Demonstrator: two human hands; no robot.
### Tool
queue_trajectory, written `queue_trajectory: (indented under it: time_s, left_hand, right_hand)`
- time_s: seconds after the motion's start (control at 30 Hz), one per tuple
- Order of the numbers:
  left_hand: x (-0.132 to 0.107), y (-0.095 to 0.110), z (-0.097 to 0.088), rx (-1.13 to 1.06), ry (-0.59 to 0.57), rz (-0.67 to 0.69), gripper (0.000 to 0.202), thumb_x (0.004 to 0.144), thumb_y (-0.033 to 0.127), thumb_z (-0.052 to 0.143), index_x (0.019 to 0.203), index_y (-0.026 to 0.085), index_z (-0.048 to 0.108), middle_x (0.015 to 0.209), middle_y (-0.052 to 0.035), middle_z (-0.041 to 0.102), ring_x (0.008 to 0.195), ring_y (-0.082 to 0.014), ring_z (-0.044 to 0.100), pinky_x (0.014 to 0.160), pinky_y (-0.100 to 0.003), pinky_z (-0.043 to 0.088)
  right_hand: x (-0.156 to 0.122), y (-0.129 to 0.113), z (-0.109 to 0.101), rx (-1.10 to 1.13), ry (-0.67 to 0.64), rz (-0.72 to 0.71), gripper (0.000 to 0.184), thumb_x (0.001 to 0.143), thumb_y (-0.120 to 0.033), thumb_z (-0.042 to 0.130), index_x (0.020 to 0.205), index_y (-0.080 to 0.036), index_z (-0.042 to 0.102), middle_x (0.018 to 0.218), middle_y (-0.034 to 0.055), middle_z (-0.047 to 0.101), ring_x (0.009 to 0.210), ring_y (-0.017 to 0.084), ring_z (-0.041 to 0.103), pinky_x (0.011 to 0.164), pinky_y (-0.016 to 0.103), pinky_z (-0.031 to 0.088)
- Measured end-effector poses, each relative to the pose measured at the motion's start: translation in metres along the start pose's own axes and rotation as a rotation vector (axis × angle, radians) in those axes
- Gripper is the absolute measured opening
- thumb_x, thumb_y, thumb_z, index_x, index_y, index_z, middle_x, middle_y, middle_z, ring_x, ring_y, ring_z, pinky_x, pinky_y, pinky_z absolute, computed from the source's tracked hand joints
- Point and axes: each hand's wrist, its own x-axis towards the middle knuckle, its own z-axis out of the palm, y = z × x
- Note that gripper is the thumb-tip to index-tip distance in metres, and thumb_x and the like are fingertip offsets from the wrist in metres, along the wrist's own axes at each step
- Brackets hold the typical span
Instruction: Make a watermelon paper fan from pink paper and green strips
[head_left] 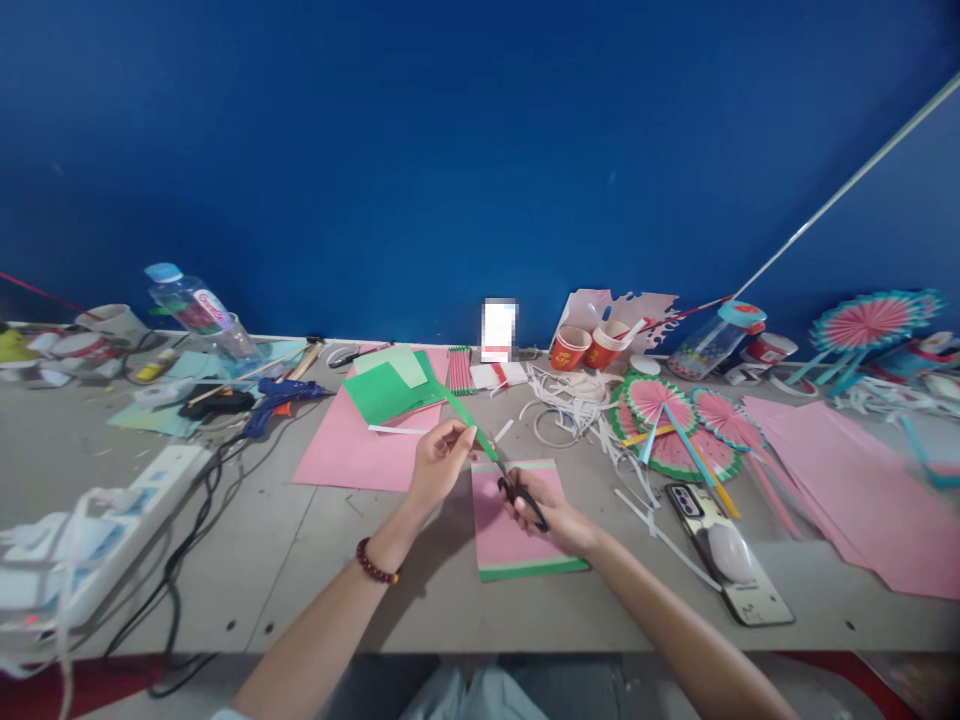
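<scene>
My left hand (pixel 442 458) pinches a narrow green paper strip (pixel 466 416), which slants up and away from me. Its near end meets the blades of black-handled scissors (pixel 517 492). My right hand (pixel 541 508) has its fingers closed round the scissor handles. Below the scissors lies a pink paper sheet (pixel 510 545) with a green band along its near edge and a pale green one along its far edge. Left of my hands, green paper (pixel 382 392) and a light green piece (pixel 405 366) rest on a larger pink sheet (pixel 337 445).
At left are a power strip (pixel 142 510), a blue glue gun (pixel 277 398) and a bottle (pixel 199 305). White paper scraps (pixel 574 395), red cups (pixel 571 347), watermelon-patterned paper fans (pixel 664 405), a phone (pixel 701 530) and pink sheets (pixel 847 490) are at right. Behind stands a blue wall (pixel 450 170).
</scene>
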Motion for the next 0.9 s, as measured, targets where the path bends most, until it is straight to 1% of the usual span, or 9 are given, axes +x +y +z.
queue_trajectory:
  time_s: [0.17, 0.4, 0.67, 0.83, 0.9]
  left_hand:
    - [0.0012, -0.0037, -0.0020, -0.017, -0.005, 0.005, 0.035, 0.074, 0.051, 0.065, 0.064, 0.019, 0.057, 0.058, 0.0018, 0.058, 0.056, -0.0126, 0.057, 0.059, -0.026, 0.053]
    - [0.0011, -0.0005, -0.0021, -0.022, -0.011, 0.011, 0.035, 0.074, 0.050, 0.066, 0.063, 0.019, 0.057, 0.058, 0.0011, 0.059, 0.057, -0.0128, 0.057, 0.058, -0.026, 0.054]
    - [0.0018, -0.0071, -0.0042, -0.047, -0.015, 0.018, 0.032, 0.076, 0.048, 0.065, 0.066, 0.018, 0.059, 0.060, 0.0010, 0.058, 0.058, -0.0124, 0.057, 0.059, -0.025, 0.054]
    - [0.0020, -0.0051, -0.0042, -0.054, -0.021, 0.026, 0.033, 0.077, 0.047, 0.066, 0.066, 0.017, 0.059, 0.060, 0.0001, 0.060, 0.058, -0.0123, 0.058, 0.059, -0.025, 0.055]
    - [0.0020, -0.0037, -0.0036, -0.059, -0.020, 0.029, 0.033, 0.076, 0.048, 0.066, 0.066, 0.017, 0.059, 0.060, 0.0002, 0.060, 0.057, -0.0124, 0.058, 0.058, -0.025, 0.054]
  right_hand:
    - [0.0010, -0.0003, 0.0001, 0.004, 0.010, -0.013, 0.048, 0.071, -0.059, 0.065, 0.089, -0.021, 0.045, 0.067, -0.0058, 0.044, 0.052, 0.006, 0.038, 0.044, 0.018, 0.029]
    - [0.0017, -0.0017, 0.0005, 0.006, 0.010, -0.023, 0.047, 0.071, -0.058, 0.066, 0.088, -0.019, 0.045, 0.066, -0.0066, 0.043, 0.050, 0.005, 0.036, 0.042, 0.017, 0.027]
    - [0.0021, -0.0012, 0.0000, 0.001, 0.035, -0.015, 0.045, 0.071, -0.056, 0.068, 0.086, -0.018, 0.048, 0.063, -0.0071, 0.044, 0.048, 0.004, 0.036, 0.041, 0.016, 0.028]
    - [0.0026, -0.0009, -0.0001, -0.001, 0.034, -0.003, 0.044, 0.071, -0.054, 0.069, 0.086, -0.018, 0.048, 0.062, -0.0075, 0.043, 0.048, 0.004, 0.035, 0.041, 0.016, 0.027]
    - [0.0024, -0.0007, 0.0000, 0.000, 0.031, 0.001, 0.046, 0.070, -0.057, 0.068, 0.087, -0.018, 0.048, 0.062, -0.0075, 0.043, 0.048, 0.004, 0.035, 0.041, 0.016, 0.028]
